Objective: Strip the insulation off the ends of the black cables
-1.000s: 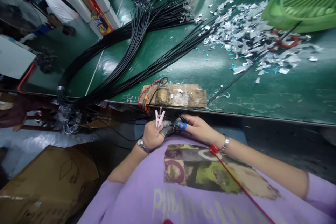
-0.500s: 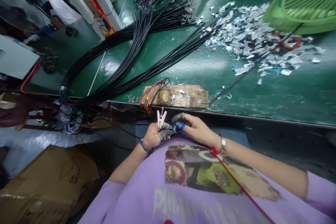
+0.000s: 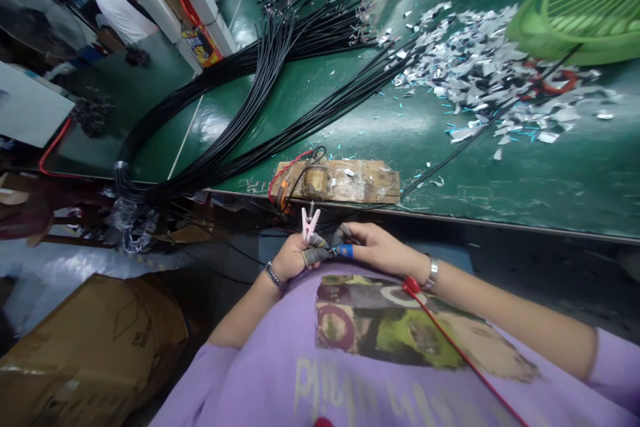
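Here, the left hand (image 3: 295, 257) and right hand (image 3: 384, 249) pinch a thin bluish wire (image 3: 334, 251).

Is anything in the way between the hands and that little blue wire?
Nothing visible is: the left hand and right hand come together right at the little blue wire. The pink clothespin stands close by the left hand, but not between it and the wire.

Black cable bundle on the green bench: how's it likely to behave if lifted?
The black cable bundle is probably springy rather than limp: it holds smooth, wide curves. Likely heavy, given its many packed strands. Its free ends may splay, since they already fan apart.
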`<state>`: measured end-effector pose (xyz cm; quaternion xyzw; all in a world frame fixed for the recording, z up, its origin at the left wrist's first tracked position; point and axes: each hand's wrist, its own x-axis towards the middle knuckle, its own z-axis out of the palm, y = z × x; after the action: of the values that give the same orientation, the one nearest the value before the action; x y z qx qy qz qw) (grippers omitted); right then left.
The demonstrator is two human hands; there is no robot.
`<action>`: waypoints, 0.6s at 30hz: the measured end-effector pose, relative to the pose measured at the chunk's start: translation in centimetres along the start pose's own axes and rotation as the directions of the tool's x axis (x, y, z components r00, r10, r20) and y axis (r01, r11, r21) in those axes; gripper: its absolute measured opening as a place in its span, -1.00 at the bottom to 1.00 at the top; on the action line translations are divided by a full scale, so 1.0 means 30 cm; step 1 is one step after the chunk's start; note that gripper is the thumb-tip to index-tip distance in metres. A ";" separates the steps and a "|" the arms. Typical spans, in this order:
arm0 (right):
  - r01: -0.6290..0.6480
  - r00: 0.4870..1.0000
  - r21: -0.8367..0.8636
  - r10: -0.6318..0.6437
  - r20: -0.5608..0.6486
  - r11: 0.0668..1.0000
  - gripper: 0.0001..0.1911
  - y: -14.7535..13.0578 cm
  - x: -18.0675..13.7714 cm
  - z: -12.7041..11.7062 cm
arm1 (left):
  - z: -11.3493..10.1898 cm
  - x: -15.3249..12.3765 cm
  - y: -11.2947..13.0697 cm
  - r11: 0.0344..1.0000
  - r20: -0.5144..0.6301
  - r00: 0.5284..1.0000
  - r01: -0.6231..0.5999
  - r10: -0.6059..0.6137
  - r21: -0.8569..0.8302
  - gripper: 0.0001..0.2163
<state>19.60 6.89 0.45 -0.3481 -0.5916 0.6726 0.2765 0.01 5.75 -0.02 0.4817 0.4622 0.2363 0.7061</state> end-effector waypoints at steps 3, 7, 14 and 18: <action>-0.255 0.966 0.299 0.226 0.128 0.920 -0.58 0.003 0.006 0.006 | -0.004 -0.001 0.012 0.998 0.045 0.998 -0.037 0.035 0.048 -0.58; -0.383 0.923 0.409 0.360 0.135 0.828 -0.54 0.001 0.022 0.014 | 0.000 -0.003 0.025 0.955 -0.030 0.983 -0.169 0.182 0.245 -0.70; -0.214 0.948 -0.005 0.206 -0.242 0.977 -0.71 0.005 0.039 0.003 | 0.000 0.011 0.004 0.913 -0.182 0.983 0.093 -0.021 0.397 -0.77; -0.112 0.943 -0.374 -0.020 -0.333 0.921 -0.80 0.002 0.029 0.002 | 0.010 0.034 0.006 0.981 -0.265 0.960 0.133 -0.092 0.142 -0.69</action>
<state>19.02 7.54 0.26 -0.5175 -0.6497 0.4807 0.2813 0.77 6.48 -0.26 0.4744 0.5940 0.2188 0.6118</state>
